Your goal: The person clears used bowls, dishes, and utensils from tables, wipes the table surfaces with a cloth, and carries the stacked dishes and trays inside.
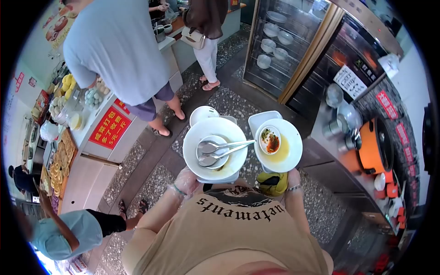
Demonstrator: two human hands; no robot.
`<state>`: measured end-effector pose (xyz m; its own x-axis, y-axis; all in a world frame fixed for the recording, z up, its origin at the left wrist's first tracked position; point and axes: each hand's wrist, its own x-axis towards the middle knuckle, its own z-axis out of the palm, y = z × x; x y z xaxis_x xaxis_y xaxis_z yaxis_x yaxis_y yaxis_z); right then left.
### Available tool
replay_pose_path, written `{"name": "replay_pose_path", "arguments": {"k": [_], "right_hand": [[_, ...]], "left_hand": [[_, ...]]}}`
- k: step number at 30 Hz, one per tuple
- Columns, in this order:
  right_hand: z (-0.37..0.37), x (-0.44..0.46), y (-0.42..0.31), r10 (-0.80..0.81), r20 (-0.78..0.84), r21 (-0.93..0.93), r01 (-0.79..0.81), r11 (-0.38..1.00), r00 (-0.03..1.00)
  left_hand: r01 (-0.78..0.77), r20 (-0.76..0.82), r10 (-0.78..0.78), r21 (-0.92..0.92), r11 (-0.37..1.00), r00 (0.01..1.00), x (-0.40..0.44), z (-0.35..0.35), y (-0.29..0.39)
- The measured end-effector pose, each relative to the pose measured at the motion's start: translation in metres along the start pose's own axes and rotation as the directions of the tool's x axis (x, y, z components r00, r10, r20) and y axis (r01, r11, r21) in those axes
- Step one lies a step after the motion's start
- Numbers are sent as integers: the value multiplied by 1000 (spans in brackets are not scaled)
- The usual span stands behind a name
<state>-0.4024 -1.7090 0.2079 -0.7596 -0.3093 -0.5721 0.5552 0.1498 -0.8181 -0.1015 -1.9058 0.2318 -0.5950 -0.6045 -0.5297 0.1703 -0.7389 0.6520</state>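
Note:
My left hand [185, 180], in a clear plastic glove, grips the near edge of a white tray [230, 178], its fingers partly hidden. On that tray sits a large white bowl [191, 153] holding a smaller bowl and two metal spoons [210, 146]. Another white bowl [203, 112] stands behind it. My right hand [294, 178] holds a second white tray [262, 117] from below, most fingers out of sight. This one carries a white bowl [294, 144] with yellowish liquid and a small dish [265, 145] with red sauce and green bits.
A person in a light blue shirt [114, 50] stands ahead at the food counter [85, 140]; another person [206, 50] is further off. Someone [68, 233] is at left. A glass-door cabinet [284, 50] holds bowls. An orange cooker [372, 146] stands on the right counter. Speckled floor [229, 98] lies between.

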Motion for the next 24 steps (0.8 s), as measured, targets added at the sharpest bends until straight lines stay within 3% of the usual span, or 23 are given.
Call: {"name": "replay_pose_path", "arguments": {"k": [1, 3, 9, 17, 20, 24], "right_hand": [[13, 23, -11, 5, 2, -8, -5, 1000, 1000], [37, 61, -27, 37, 67, 189, -49, 981, 997], [105, 187, -107, 33, 81, 123, -43, 992, 996], [200, 357, -227, 25, 184, 24, -30, 999, 983], [233, 411, -263, 28, 225, 8, -30, 1000, 974], [269, 465, -292, 16, 236, 29, -23, 999, 972]], "left_hand": [[41, 25, -40, -12, 999, 999, 29, 7, 15], [87, 32, -87, -17, 996, 996, 75, 18, 43], [-24, 52, 25, -17, 1000, 998, 217, 82, 108], [-37, 59, 44, -119, 992, 997, 365, 172, 188], [-58, 33, 59, -30, 998, 998, 414, 190, 211], [-68, 47, 71, -66, 996, 996, 474, 211, 243]]}}
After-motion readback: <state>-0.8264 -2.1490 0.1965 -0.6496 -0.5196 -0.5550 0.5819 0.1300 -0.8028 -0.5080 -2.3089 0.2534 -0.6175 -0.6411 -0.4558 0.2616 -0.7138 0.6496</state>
